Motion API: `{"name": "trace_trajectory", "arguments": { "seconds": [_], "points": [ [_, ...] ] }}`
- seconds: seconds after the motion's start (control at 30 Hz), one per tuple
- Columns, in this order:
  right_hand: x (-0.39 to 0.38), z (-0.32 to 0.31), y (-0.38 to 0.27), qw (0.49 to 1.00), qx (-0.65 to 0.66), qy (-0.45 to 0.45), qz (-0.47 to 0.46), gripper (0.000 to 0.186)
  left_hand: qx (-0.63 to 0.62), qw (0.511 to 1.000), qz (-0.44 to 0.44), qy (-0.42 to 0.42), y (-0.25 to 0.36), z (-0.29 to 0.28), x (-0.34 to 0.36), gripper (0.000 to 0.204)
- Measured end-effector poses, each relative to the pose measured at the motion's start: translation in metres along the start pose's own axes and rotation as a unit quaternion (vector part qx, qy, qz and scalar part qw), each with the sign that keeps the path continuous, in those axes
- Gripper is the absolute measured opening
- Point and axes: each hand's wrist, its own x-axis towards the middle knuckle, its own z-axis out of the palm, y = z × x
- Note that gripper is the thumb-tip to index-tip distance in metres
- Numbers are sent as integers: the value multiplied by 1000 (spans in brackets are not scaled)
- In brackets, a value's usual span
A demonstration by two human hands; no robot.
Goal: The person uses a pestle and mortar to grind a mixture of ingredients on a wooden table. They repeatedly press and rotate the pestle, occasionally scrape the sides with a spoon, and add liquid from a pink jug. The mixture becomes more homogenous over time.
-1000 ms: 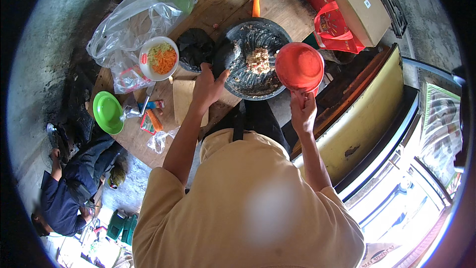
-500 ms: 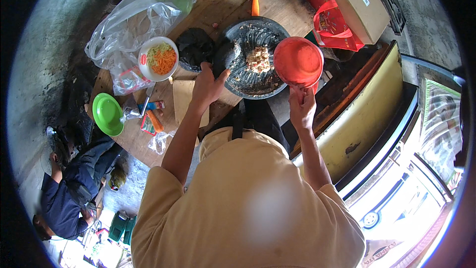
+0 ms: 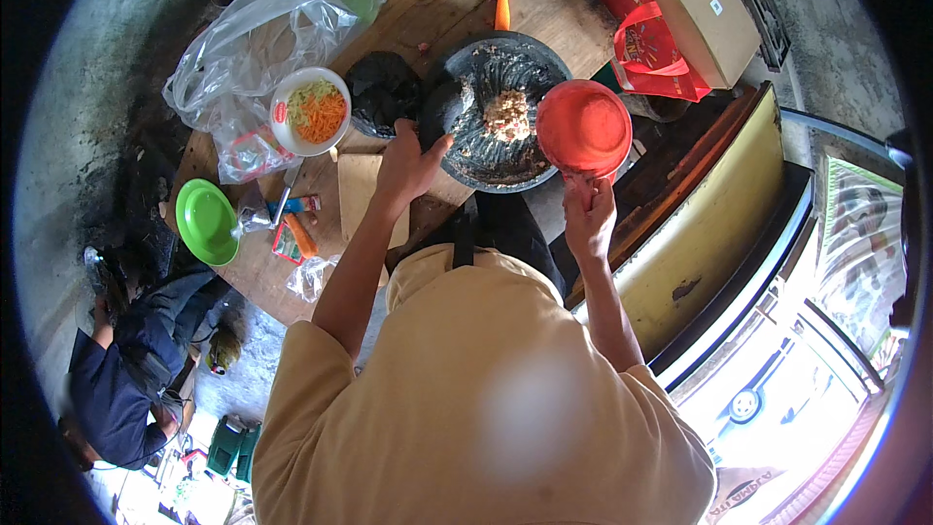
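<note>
A wide dark stone mortar [image 3: 498,173] stands at the near edge of the wooden table, with a clump of pale, crumbly ground paste [image 3: 506,117] in it. My left hand [image 3: 411,173] grips its left rim, thumb on the mortar side; its other fingertips are partly hidden beside a black plastic bag [image 3: 383,89]. In my right hand [image 3: 589,218] is the handle of a red plastic dipper [image 3: 584,126], whose round bowl overlaps the mortar's right rim. I cannot tell whether the dipper holds liquid. What looks like a dark stone pestle [image 3: 445,105] lies at the mortar's left side.
Left of the black bag are a white bowl [image 3: 282,124] of shredded vegetables, clear plastic bags [image 3: 255,47], a green plate [image 3: 206,222], a carrot [image 3: 302,236] and a cutting board [image 3: 358,196]. An orange-handled knife [image 3: 503,2] lies beyond the mortar. A red bag [image 3: 649,44] and cardboard box [image 3: 704,19] stand right.
The red dipper has tipped slightly and lowered a little toward me in my right hand. My left hand keeps its place at the mortar's rim. The view has shifted slightly.
</note>
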Motion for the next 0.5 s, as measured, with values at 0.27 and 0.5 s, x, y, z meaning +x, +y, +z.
{"name": "trace_trajectory", "arguments": {
  "seconds": [0.27, 0.5],
  "points": [
    [23, 6, 0, 999, -16, 14, -40, 14, -24, 1000, -4, -2, -4, 1, 1, 72],
    [40, 11, -10, 1000, 4, 2, -29, 21, -12, 1000, -4, 22, -8, 7, 3, 71]
  ]
}}
